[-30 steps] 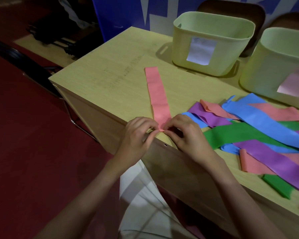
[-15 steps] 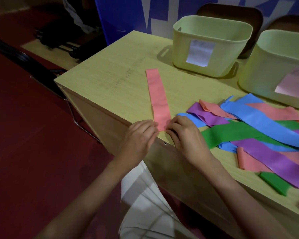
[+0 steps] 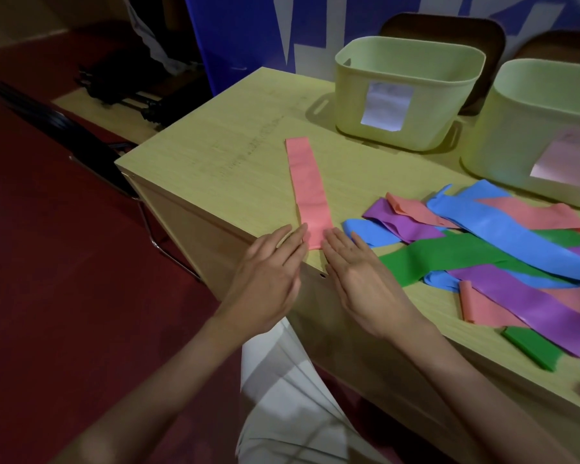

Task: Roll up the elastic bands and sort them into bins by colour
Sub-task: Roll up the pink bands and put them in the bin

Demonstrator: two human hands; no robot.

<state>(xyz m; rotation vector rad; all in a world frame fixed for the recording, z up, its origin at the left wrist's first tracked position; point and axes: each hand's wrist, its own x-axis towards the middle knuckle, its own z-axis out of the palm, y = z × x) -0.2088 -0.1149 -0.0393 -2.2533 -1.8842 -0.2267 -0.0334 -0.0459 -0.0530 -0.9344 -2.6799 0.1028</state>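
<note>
Two hands, left hand (image 3: 265, 276) and right hand (image 3: 359, 272), lie flat with fingers straight, grip wide, holding nothing, fingertips flanking the near end of the pink band (image 3: 307, 192), which lies stretched out on the desk (image 3: 215, 169) at its near edge. Judged risk: the unrolled end may spring flat or roll crooked, or slide off that edge. Paper labels on the left bin (image 3: 409, 95) and right bin (image 3: 543, 135), both beyond the band, show no legible writing.

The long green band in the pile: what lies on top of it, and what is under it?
A blue band and a purple band cross over the green band. Another blue band pokes out beneath; the rest underneath is covered.
</note>
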